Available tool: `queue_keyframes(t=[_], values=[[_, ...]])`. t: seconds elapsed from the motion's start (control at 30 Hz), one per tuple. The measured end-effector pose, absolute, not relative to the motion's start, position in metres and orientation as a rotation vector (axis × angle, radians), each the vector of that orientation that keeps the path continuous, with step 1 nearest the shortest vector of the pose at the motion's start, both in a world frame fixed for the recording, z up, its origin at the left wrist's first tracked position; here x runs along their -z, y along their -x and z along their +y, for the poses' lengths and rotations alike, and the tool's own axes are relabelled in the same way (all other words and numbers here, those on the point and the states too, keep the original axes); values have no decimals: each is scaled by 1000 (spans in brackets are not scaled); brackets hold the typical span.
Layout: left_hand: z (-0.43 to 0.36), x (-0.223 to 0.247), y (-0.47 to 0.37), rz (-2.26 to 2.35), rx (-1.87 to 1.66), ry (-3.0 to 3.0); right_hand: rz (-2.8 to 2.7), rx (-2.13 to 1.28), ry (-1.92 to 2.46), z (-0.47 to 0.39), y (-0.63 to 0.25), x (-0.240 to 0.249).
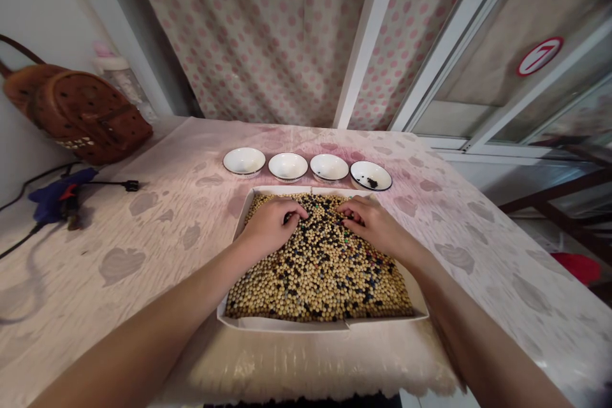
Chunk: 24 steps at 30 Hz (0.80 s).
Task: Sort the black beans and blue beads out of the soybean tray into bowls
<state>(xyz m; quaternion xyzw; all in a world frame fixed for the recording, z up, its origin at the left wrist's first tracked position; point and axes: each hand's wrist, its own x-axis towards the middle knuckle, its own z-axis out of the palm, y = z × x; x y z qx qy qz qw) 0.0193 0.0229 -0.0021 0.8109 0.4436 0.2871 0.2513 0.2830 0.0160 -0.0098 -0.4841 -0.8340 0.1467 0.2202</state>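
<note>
A shallow white cardboard tray (287,325) holds a layer of pale yellow beans (296,290), with many black beans (313,239) and a few small green, red and blue pieces among them. My left hand (272,223) rests over the far left part of the beans, index finger and thumb curled close together; whatever is between them is hidden. Above the far right part, my right hand (373,220) touches the beans with bent fingers, thumb and index tip apart and nothing visible held.
Behind the tray stand white dark-rimmed bowls: a left bowl (243,161), two middle ones, and a right bowl (371,174) with some black beans. A blue glue gun (62,194) with a cable and a brown backpack (90,115) lie at left on the patterned tablecloth (167,248).
</note>
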Motion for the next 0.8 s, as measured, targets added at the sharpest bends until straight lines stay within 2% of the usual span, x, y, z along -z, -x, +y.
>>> queue_keyframes(t=[0.8], values=[[23, 2, -20, 1208, -794, -2208, -2366, -368, 1258, 17, -277, 8]])
